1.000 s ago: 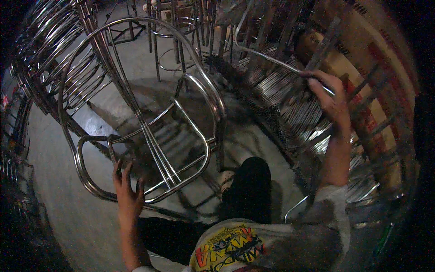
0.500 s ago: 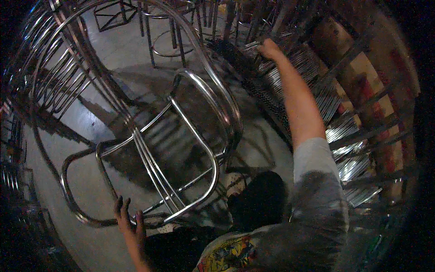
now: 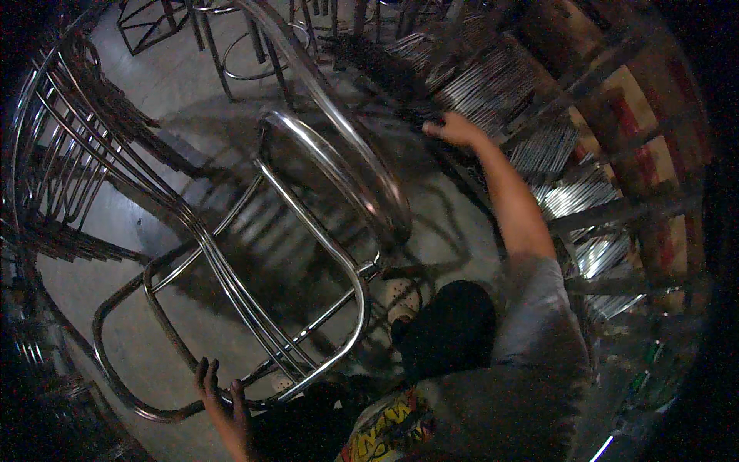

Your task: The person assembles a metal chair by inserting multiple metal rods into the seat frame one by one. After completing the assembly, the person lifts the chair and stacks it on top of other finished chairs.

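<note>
A shiny metal tube chair frame [image 3: 339, 262] leans in front of me, with a looped back, curved arms and several slim bars down its middle. My left hand [image 3: 222, 404] is closed around the lower tube of its seat, the thumb on one side and the fingers on the other. Out to the right, my right hand [image 3: 454, 129] has its fingers curled together by the dark edge of a rack. Whatever lies in those fingers is too small and dark to make out. Beside that hand lie bundles of thin metal rods [image 3: 489, 91].
More bent metal frames [image 3: 73, 154] are stacked at the left. Stools with dark legs [image 3: 254, 58] stand at the back. Dark rack bars [image 3: 608, 212] and cartons [image 3: 639, 115] line the right side. My shoe [image 3: 402, 299] is on the floor beside the chair frame.
My right hand has drawn back from the rods toward me. The chair frame has shifted slightly left and down in view, with my left hand still on it.
</note>
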`<state>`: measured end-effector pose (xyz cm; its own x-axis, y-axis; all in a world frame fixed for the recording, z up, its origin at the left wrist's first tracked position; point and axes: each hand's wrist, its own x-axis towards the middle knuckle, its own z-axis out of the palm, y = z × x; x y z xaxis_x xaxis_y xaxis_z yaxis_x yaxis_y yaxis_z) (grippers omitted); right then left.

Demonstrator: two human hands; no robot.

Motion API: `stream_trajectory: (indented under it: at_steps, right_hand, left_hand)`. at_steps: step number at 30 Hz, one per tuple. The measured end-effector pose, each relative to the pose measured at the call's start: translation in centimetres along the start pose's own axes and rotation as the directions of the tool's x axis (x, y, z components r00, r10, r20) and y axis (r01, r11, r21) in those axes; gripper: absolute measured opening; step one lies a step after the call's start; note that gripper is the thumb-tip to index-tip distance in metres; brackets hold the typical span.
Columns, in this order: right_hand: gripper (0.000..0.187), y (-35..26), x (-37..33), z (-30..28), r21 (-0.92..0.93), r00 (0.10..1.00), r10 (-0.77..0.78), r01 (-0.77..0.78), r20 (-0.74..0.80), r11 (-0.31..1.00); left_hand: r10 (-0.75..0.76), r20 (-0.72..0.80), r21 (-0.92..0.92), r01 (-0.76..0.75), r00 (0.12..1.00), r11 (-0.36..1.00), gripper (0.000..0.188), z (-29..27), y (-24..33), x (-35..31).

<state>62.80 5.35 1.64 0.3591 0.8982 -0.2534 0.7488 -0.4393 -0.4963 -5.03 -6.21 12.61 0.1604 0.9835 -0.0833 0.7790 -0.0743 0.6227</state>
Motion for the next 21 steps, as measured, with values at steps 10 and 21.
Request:
stream_trajectory:
  at_steps: [10,21]
  right_hand:
    - [0.046,-3.5,-5.8,1.9,-0.138,0.9,0.088,-0.161,-0.428,0.977]
    - [0.052,-6.7,-10.0,-5.9,-0.154,0.792,-0.101,0.009,-0.602,0.988]
  left_hand:
    - [-0.025,-0.026,-0.144,0.021,0.999,0.989,0.04,0.3,0.6,-0.8]
    - [0.143,-0.106,-0.159,-0.158,0.984,0.975,0.043,0.3,-3.6,-1.4]
